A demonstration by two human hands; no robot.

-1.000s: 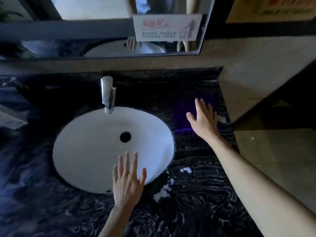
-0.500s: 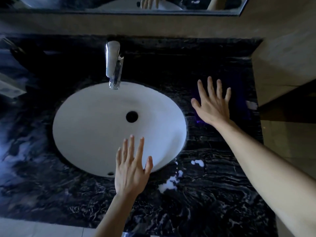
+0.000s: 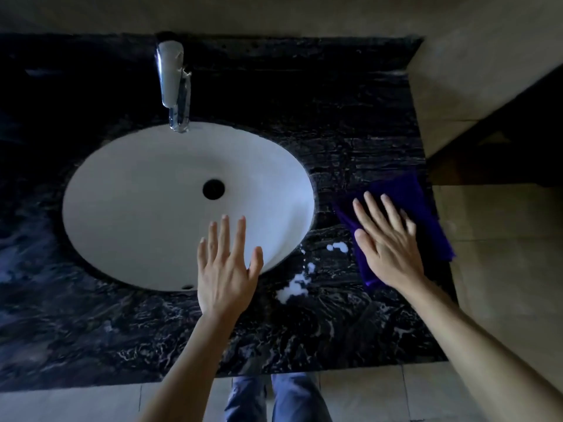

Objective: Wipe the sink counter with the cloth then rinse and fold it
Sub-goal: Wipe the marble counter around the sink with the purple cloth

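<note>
A dark purple cloth point(image 3: 423, 208) lies on the black marble counter point(image 3: 335, 330), right of the white oval sink point(image 3: 122, 178) and close to the counter's right edge. My right hand point(image 3: 388, 248) rests flat on the cloth with its fingers apart, pressing it down and covering its near left part. My left hand point(image 3: 227, 269) is over the sink's front rim with its fingers spread and nothing in it. White foam spots point(image 3: 292, 289) sit on the counter between my two hands.
A chrome faucet point(image 3: 173, 83) reaches over the back of the sink, whose dark drain point(image 3: 214, 189) shows in the bowl. Beige tiled walls meet the counter at the back and at the right. My legs point(image 3: 283, 397) stand at the counter's front edge.
The view has tilted down, so the mirror is gone. My right hand has drawn back toward the front edge with the cloth, which now shows plainly. My left hand has hardly moved.
</note>
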